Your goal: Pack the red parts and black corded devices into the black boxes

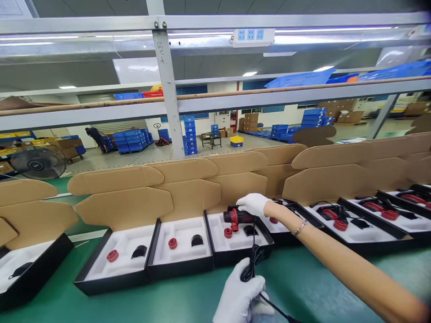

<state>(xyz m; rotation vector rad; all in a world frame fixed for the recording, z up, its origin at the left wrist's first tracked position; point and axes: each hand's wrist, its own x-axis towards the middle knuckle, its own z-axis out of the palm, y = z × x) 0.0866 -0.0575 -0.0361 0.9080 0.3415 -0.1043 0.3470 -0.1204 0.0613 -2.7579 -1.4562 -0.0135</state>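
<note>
A row of open black gift boxes with white foam trays lines the green bench. Over the middle tray, the white-gloved right hand grips a red-and-black handheld device, lowering it toward its recess. The gloved left hand is clenched around the device's bundled black cable. The taut cable could snag the box edge and tip the small red ring out.
</note>
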